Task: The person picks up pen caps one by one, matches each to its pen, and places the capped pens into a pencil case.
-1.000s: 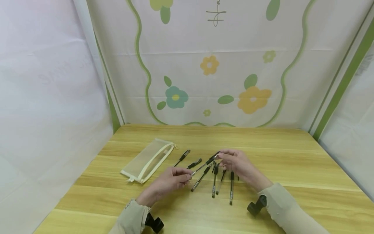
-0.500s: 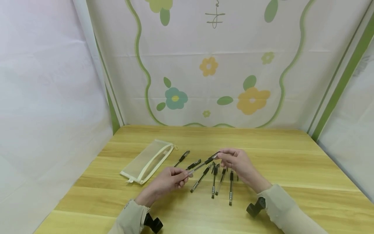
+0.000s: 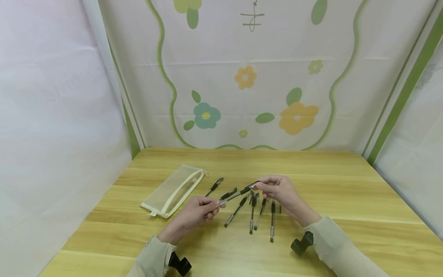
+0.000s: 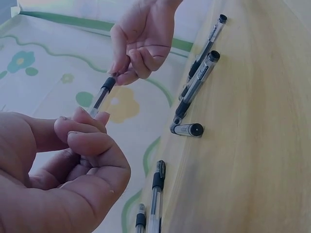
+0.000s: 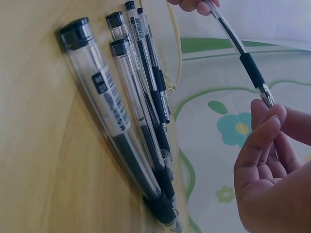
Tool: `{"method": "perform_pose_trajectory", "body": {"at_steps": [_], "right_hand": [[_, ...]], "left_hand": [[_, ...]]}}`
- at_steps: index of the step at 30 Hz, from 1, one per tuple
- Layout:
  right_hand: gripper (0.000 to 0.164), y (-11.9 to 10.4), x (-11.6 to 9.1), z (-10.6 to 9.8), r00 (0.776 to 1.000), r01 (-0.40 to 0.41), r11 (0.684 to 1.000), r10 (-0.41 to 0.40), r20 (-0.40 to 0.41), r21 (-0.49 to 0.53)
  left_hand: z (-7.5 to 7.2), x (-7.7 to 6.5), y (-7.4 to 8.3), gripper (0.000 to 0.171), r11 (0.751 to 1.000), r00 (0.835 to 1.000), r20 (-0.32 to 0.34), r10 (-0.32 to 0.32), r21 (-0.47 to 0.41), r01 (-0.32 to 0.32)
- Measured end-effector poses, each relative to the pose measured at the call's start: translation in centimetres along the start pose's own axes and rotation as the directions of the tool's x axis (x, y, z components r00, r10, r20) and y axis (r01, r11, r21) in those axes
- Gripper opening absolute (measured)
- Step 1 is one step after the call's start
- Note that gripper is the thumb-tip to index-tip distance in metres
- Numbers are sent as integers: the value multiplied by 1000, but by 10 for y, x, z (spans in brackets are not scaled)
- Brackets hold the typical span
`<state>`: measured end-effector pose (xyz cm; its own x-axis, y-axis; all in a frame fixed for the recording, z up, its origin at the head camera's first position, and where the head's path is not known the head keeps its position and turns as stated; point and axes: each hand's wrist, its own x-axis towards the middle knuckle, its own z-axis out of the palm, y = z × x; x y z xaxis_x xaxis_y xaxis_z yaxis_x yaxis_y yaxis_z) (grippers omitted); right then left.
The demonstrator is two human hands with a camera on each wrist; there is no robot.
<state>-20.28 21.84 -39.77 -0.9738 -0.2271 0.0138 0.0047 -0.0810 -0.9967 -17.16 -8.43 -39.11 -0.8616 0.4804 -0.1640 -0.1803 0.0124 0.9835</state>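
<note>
A clear-barrelled gel pen (image 3: 236, 195) with a black rubber grip is held slantwise above the table between both hands. My left hand (image 3: 197, 213) pinches its rear end between thumb and fingers, hiding that end. My right hand (image 3: 282, 192) pinches the other end, just past the black grip (image 5: 252, 70); the right fingertips cover the tip. Below the hands, several similar pens (image 3: 273, 221) lie loosely fanned on the wooden table (image 3: 235, 254). Two more pens (image 3: 215, 186) lie between the left hand and a pale mesh pouch (image 3: 166, 190).
The flat pouch lies at the left with its long cream zipper (image 3: 181, 192) facing the pens. A white curtain with printed flowers (image 3: 297, 117) stands behind the table, and plain white sheets (image 3: 55, 115) close off the sides. Each wrist wears a black camera (image 3: 302, 243).
My left hand has shifted slightly left and up, and its fingers now cover more of the pen's rear end. The right hand keeps its pinch. Pens and pouch on the table lie unchanged.
</note>
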Motion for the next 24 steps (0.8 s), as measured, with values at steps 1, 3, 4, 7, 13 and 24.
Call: {"method": "perform_pose_trajectory", "body": {"at_steps": [1,3,4,7,13,24], "right_hand": [[32,0,0,0,1000,1,1000,-1,0,-1],[31,-1,0,1,1000,-1,1000,1,-1,1],[31,-1,0,1,1000,-1,1000,1,-2,-1],[28,-2,-1,2,1000,-7,1000,7,-11,9],[24,-2,-3,5,998,-48,997,51,-46,67],[24,1,-3,12,995,-52,996,58,-85,68]], "left_hand": [[0,0,0,28,1000,1000,-2,3,2,-3],[-1,-1,0,28,1000,1000,-3,7,1,-7],[-1,-1,-1,28,1000,1000,-4,8,3,-8],[-1,0,-2,28,1000,1000,-11,8,14,-8],[2,2,-3,26,999,1000,-25,2,43,-1],[4,1,-4,27,995,997,-64,30,94,-24]]}}
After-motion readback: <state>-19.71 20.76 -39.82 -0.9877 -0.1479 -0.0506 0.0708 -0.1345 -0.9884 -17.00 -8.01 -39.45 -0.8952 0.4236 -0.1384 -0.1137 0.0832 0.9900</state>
